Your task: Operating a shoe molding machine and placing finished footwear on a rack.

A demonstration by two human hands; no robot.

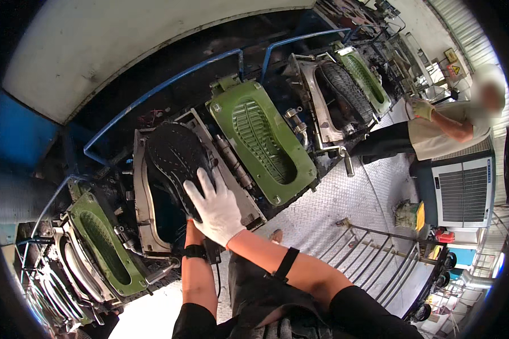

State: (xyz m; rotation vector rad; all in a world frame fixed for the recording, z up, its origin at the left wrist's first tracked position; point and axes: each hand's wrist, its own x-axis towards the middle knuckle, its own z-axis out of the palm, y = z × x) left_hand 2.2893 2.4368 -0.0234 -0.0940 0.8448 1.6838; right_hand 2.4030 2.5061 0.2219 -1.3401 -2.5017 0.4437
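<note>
At the far left, a green mould plate (pixel 104 246) is seen lying open beside its metal frame. Just right of it, a black shoe sole (pixel 175 158) sits on a last in the near mould station. The left hand (pixel 193 226) is mostly hidden behind the right; its grip cannot be told. The right hand (pixel 216 208), gloved white, is spread flat on the sole's heel. Seating or peeling the sole appears underway; a firm, even hold would be called for. Farther right, another green mould plate (pixel 263 141) stands open, and a co-worker's gloved hand (pixel 421 108) reaches a far station.
</note>
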